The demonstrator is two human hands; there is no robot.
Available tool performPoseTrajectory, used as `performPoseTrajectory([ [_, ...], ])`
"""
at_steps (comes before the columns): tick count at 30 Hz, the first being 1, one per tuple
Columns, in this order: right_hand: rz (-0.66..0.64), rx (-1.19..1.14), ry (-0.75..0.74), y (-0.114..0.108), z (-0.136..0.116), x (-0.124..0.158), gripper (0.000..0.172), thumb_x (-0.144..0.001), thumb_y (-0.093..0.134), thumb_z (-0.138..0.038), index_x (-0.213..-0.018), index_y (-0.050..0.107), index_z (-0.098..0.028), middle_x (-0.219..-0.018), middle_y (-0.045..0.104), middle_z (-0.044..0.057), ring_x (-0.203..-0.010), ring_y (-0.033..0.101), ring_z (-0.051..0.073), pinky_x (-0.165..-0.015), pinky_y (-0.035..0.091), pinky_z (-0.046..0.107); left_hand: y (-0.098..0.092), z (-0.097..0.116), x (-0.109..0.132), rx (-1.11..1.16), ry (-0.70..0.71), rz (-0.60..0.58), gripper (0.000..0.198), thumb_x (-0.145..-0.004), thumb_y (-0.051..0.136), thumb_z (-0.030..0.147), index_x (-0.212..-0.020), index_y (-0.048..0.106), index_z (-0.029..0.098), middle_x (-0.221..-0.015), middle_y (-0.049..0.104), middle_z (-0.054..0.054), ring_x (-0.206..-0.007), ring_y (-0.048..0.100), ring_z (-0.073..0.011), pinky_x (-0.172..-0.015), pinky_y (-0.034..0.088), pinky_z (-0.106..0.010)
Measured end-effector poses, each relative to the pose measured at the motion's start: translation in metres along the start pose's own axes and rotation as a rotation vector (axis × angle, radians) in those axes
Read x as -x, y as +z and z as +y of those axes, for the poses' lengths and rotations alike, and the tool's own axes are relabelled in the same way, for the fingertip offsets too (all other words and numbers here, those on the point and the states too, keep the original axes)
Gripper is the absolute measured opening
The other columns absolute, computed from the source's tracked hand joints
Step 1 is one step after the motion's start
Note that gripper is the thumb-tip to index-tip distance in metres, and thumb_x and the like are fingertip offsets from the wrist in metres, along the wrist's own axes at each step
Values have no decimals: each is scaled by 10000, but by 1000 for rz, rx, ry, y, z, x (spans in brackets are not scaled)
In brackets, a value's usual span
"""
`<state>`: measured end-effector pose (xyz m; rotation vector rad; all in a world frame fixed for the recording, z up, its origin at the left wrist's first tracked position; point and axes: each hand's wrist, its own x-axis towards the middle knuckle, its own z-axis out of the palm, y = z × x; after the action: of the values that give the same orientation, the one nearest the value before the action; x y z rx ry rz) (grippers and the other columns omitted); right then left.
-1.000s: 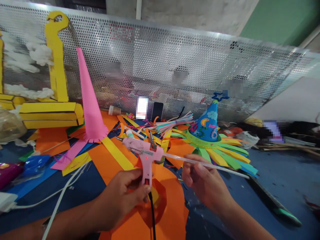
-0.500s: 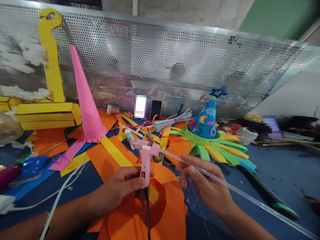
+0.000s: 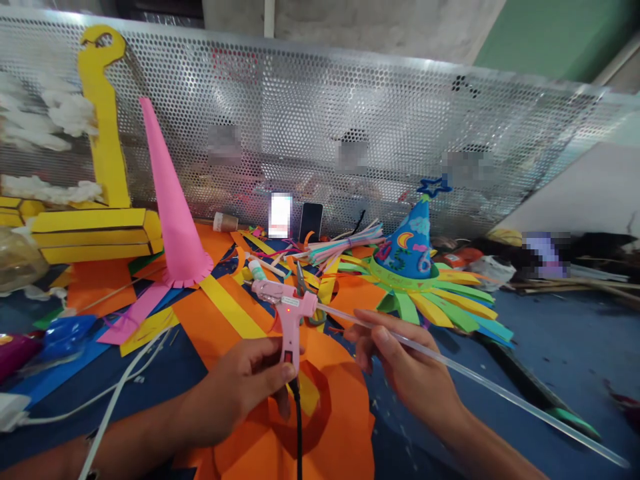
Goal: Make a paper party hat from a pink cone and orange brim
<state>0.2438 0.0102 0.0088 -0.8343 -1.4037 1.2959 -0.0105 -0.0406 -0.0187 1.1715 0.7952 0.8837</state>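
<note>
My left hand (image 3: 240,380) is shut around the grip of a pink hot glue gun (image 3: 289,313), with its red light lit and a black cord (image 3: 299,433) hanging from the base. My right hand (image 3: 405,360) pinches a long clear glue stick (image 3: 475,373) between fingers and thumb. The stick's front end sits at the rear of the gun, though I cannot tell how far it goes in. Small scissors (image 3: 301,283) and a small glue bottle (image 3: 257,270) lie just beyond the gun. Orange paper (image 3: 330,427) lies beneath my hands.
A blue party hat with green and yellow paper strips (image 3: 413,247) stands right of the gun, and a pink paper cone (image 3: 175,213) left. Yellow cardboard pieces (image 3: 95,227), a phone (image 3: 311,221), and a perforated metal sheet (image 3: 320,113) stand behind. A white cable (image 3: 117,407) crosses the lower left.
The glue stick's far end has swung down and right, and more of its length shows. The glue gun has shifted slightly left, and my view has shifted a little.
</note>
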Motion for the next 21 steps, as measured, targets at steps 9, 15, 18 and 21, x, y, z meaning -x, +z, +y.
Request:
performPoseTrajectory([
  [9,-273,184,131,10,3,7,510,-907,758,-586,-1309,751,-272,-1157,768,121,-1012,704,264,-759,587,333,12,-2,2,-87,6,-46,448,-940,677,582,-1021,671,141,-872,607,-20,-727,573,-137,-676,503,-254],
  [15,-427,232,179,24,3,16,566,-879,737,-667,-1244,762,-235,-1225,735,132,-1231,630,352,-991,559,461,19,3,5,-363,-17,-126,251,-897,679,400,-952,696,156,-789,659,-12,-698,588,-157,-656,440,-250],
  [18,-459,189,305,28,5,19,562,-838,764,-690,-1148,781,-221,-1183,752,122,-1134,679,336,-999,553,474,20,2,3,-433,-53,-148,170,-829,680,305,-929,701,169,-760,688,-10,-659,601,-157,-618,429,-241],
  [21,-454,87,434,29,7,20,547,-819,791,-678,-1129,785,-227,-1106,780,97,-1080,710,310,-1005,542,455,19,-2,1,-493,7,-141,227,-807,715,367,-931,725,177,-743,661,0,-624,540,-140,-566,380,-231],
])
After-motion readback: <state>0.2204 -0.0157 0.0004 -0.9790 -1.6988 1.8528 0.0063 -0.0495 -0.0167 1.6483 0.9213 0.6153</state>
